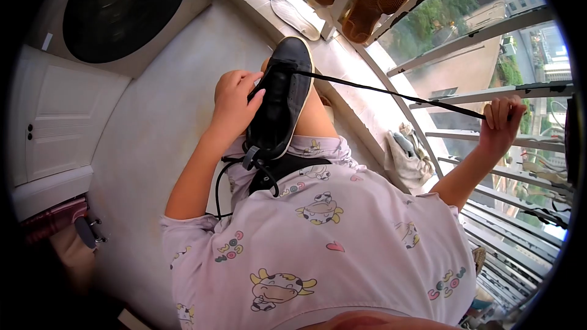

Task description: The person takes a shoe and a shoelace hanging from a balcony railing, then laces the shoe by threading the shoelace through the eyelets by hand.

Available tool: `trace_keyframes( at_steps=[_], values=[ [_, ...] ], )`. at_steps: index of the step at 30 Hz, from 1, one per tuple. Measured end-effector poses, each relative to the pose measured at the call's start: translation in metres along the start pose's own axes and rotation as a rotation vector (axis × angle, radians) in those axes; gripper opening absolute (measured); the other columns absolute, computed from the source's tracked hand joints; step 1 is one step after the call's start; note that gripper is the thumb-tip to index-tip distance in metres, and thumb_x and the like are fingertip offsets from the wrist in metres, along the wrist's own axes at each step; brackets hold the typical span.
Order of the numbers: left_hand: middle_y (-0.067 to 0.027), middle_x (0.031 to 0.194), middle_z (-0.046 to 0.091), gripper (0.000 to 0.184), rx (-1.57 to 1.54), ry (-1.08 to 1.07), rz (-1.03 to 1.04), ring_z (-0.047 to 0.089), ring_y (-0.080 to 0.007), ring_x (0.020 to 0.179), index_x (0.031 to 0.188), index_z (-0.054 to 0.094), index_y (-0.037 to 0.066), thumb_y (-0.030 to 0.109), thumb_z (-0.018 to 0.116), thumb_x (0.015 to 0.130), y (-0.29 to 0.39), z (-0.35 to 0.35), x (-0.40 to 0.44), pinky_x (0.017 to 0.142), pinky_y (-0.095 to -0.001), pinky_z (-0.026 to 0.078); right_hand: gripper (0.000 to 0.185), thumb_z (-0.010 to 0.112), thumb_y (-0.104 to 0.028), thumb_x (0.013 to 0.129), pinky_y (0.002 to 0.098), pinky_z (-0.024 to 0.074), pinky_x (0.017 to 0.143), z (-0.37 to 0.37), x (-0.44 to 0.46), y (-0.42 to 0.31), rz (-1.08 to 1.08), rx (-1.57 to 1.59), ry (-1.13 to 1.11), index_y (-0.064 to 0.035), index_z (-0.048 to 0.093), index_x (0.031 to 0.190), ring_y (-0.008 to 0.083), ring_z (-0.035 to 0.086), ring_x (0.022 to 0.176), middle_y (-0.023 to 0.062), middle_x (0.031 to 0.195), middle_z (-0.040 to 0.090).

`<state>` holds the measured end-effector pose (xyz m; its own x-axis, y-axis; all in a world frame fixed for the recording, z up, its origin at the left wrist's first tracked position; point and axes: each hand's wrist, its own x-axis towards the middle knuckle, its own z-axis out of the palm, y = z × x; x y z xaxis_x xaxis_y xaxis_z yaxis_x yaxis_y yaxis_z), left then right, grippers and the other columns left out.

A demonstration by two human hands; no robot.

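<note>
A black sneaker (292, 55) rests on my raised leg, toe pointing away from me, with its tongue and opening facing up. My left hand (237, 101) grips its left side, thumb over the edge of the opening. From the upper part of the shoe a black shoelace (391, 92) runs taut to the right. Its far end is in my closed right hand (502, 117), raised by the window bars. A loose black cord (218, 192) loops beside the heel, near a small grey tab (251, 157).
Two insoles (293, 17) lie on the ledge at the top. Brown-soled shoes (378, 1) are propped at the white window bars (471, 40). A washing machine (143, 55) and white cabinet (61, 113) stand left. A whitish cloth bundle (411, 162) sits right of my leg.
</note>
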<state>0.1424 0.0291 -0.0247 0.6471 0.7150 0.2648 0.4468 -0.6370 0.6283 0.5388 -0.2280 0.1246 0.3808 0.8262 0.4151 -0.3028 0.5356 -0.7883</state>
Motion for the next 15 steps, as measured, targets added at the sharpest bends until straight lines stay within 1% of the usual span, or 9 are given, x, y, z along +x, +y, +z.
trace_keyframes(
  at_steps=[2,4,6,7,8,10,12,14,15],
  values=[
    [-0.0089,0.089,0.060,0.020,-0.027,0.029,-0.001,0.061,-0.0201,0.082,0.101,0.063,0.003,0.017,0.062,0.085,0.009,0.002,0.004,0.072,-0.0313,0.049,0.037,0.040,-0.034,0.100,0.0193,0.0197,0.043,-0.005,0.006,0.007,0.063,-0.311,0.174,-0.0015,0.057,0.104,0.0035,0.022,0.049,-0.0037,0.056,0.031],
    [-0.0070,0.084,0.059,0.017,-0.071,-0.020,-0.058,0.060,-0.0155,0.075,0.094,0.064,0.003,0.018,0.063,0.086,0.025,-0.002,0.010,0.067,-0.0291,0.049,0.038,0.042,-0.035,0.099,0.0198,0.0311,0.049,-0.001,0.024,0.019,0.193,-0.858,0.305,-0.0007,0.057,0.105,0.0064,0.037,0.052,-0.0023,0.061,0.044],
    [-0.0068,0.079,0.059,0.019,-0.006,-0.017,-0.042,0.057,-0.0198,0.067,0.088,0.064,0.005,0.023,0.065,0.083,0.027,0.004,0.015,0.067,-0.0332,0.046,0.037,0.045,-0.036,0.098,0.0249,0.0422,0.061,-0.021,0.052,0.049,0.008,-1.415,0.235,-0.0020,0.058,0.103,0.0128,0.053,0.064,0.0025,0.072,0.057],
    [-0.0067,0.076,0.060,0.021,0.027,-0.014,-0.031,0.056,-0.0220,0.063,0.085,0.064,0.005,0.025,0.066,0.082,0.029,0.007,0.018,0.067,-0.0352,0.044,0.036,0.047,-0.036,0.097,0.0278,0.0440,0.066,-0.023,0.064,0.058,0.013,-1.507,0.228,-0.0026,0.058,0.102,0.0147,0.056,0.070,0.0044,0.076,0.060],
    [-0.0064,0.078,0.060,0.019,0.022,-0.062,-0.069,0.055,-0.0197,0.063,0.084,0.065,0.005,0.024,0.066,0.082,0.037,0.007,0.021,0.065,-0.0330,0.044,0.036,0.049,-0.037,0.096,0.0307,0.0458,0.071,-0.018,0.072,0.067,0.018,-1.600,0.221,-0.0032,0.058,0.101,0.0166,0.059,0.076,0.0062,0.080,0.062],
    [-0.0057,0.080,0.060,0.018,0.012,-0.157,-0.146,0.054,-0.0151,0.062,0.082,0.066,0.004,0.022,0.066,0.083,0.057,0.005,0.027,0.059,-0.0286,0.045,0.028,0.054,-0.031,0.093,0.0272,0.0444,0.067,0.011,0.081,0.089,0.050,-1.478,0.131,-0.0034,0.060,0.098,0.0138,0.057,0.073,0.0083,0.078,0.061],
    [-0.0053,0.083,0.061,0.024,-0.040,-0.212,-0.234,0.054,-0.0123,0.066,0.099,0.064,0.003,0.022,0.066,0.084,0.056,0.014,0.026,0.061,-0.0262,0.044,0.020,0.060,-0.021,0.089,0.0252,0.0438,0.065,0.044,0.075,0.126,0.164,-1.293,-0.039,-0.0016,0.062,0.093,0.0133,0.058,0.072,0.0085,0.079,0.063],
    [-0.0045,0.086,0.061,0.033,-0.172,-0.275,-0.339,0.054,-0.0104,0.070,0.111,0.059,0.001,0.020,0.065,0.086,0.032,0.036,0.023,0.065,-0.0249,0.045,0.010,0.062,-0.007,0.088,0.0214,0.0440,0.070,0.082,0.064,0.157,0.321,-1.063,-0.217,0.0006,0.061,0.093,0.0077,0.054,0.077,0.0023,0.080,0.060],
    [-0.0042,0.090,0.061,0.036,-0.299,-0.298,-0.381,0.054,-0.0099,0.074,0.116,0.056,0.000,0.019,0.064,0.086,0.025,0.042,0.022,0.066,-0.0245,0.045,0.011,0.063,-0.006,0.087,0.0218,0.0451,0.070,0.089,0.057,0.178,0.307,-0.946,-0.261,0.0005,0.062,0.095,0.0075,0.055,0.076,0.0027,0.083,0.061]
  ],
)
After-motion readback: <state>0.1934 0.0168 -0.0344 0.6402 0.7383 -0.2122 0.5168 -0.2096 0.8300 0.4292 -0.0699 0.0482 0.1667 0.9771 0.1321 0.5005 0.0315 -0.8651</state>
